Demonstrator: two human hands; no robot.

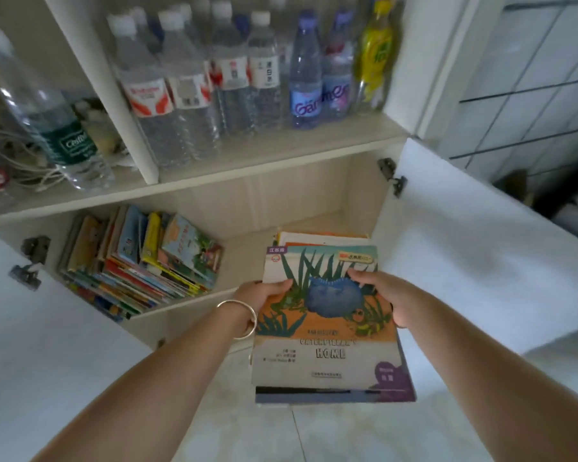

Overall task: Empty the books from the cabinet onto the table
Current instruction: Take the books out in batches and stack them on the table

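From the head view, we held a stack of books (327,328) between both hands, half out of the lower compartment of the cabinet (314,195). Our left hand (261,295) gripped the stack's left edge, thumb curled over the top cover and a bangle (244,315) on the wrist. Our right hand (381,295) gripped the right edge the same way, thumb lying on the cover, the other fingers hidden below. The top book showed a blue caterpillar and frogs, and its far end was still over the cabinet floor while the near end hung out above the tiled floor (281,435).

To the left in the same compartment, a second pile of books (141,261) leaned sideways, untouched and well apart from our hands. Both doors stood open. On the shelf above stood water bottles (214,88), which were no part of the job.

No table was in sight, so we could not tell whether any books lay there already. We judged the task to be at an early or middle stage: this stack was lifted but not yet carried, and the leaning pile remained.
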